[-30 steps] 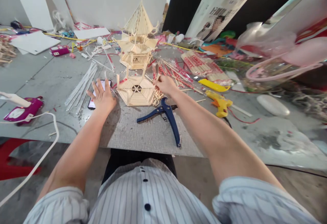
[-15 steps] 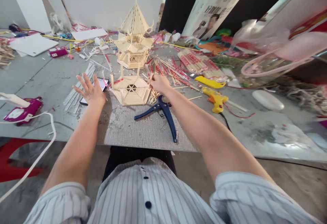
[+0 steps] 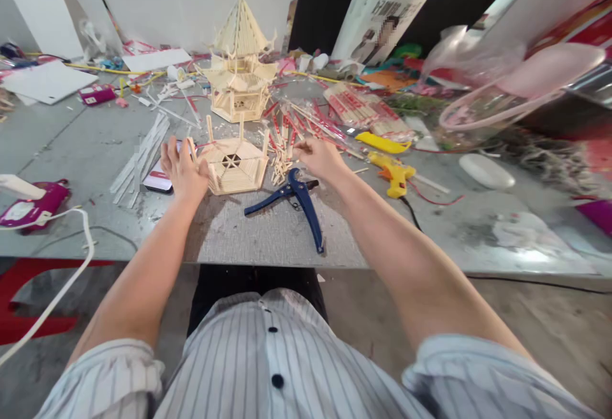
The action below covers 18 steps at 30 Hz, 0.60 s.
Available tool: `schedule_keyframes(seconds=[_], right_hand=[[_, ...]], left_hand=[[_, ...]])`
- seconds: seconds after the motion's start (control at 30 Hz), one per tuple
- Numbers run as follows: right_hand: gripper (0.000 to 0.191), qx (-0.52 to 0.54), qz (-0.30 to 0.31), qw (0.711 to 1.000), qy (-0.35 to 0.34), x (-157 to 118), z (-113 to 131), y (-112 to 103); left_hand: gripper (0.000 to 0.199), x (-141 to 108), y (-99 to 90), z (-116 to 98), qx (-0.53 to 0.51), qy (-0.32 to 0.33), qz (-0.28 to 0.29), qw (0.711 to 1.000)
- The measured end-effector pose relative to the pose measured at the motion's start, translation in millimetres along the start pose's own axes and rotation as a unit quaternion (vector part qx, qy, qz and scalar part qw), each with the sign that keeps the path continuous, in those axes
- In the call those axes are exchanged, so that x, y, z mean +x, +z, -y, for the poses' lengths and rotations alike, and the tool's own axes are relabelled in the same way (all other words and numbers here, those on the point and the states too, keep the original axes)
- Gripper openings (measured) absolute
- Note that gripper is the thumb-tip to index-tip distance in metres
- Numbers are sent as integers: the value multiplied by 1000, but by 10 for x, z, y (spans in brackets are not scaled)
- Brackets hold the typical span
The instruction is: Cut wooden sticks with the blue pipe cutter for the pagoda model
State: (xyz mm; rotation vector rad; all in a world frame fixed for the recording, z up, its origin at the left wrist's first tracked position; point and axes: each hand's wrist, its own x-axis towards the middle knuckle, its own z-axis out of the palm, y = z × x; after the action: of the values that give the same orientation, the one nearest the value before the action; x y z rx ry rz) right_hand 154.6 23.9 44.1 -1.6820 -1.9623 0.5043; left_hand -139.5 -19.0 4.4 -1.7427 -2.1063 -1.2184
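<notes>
A hexagonal base of pale wooden sticks [image 3: 243,176], with short upright posts and a spoked opening in its middle, lies on the table before me. My left hand [image 3: 185,170] is at its left corner, thumb and fingers around a post there. To the right of the base my right hand [image 3: 319,156] is pinched, over a scatter of short cut sticks [image 3: 282,169]; anything between its fingertips is too small to make out. Just below that hand lies a blue-handled cutter [image 3: 306,205], its handles spread. Behind the base stands a tiered stick pagoda [image 3: 241,55] with a pointed roof.
Left of my left hand are a phone [image 3: 160,180] and clear glue sticks [image 3: 138,157]. On the right lie a yellow glue gun [image 3: 394,173], a yellow utility knife [image 3: 382,141] and wrapped chopsticks [image 3: 351,106]. A purple device [image 3: 41,205] with a white cable sits far left.
My left hand has come in from hovering, spread, over the phone to the base's left corner. My right hand has moved off the base's right side towards the right. The camera view has shifted slightly.
</notes>
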Motion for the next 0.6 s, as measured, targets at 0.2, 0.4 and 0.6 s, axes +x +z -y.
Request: schedule_keyframes(seconds=[0.2,0.4,0.6], right_hand=[[25,-74,-11,996,51,-28,-415,-267],[30,-152,28,987,32,117,-523,-316],[28,-123,48,991,-29,231,-271,-187]], left_hand=[[59,-22,-132,-116,-34,69,-42,996],[62,-112,-150,-93,-156,129,-33,979],[74,-271,-3,-268,-249,137,100,954]])
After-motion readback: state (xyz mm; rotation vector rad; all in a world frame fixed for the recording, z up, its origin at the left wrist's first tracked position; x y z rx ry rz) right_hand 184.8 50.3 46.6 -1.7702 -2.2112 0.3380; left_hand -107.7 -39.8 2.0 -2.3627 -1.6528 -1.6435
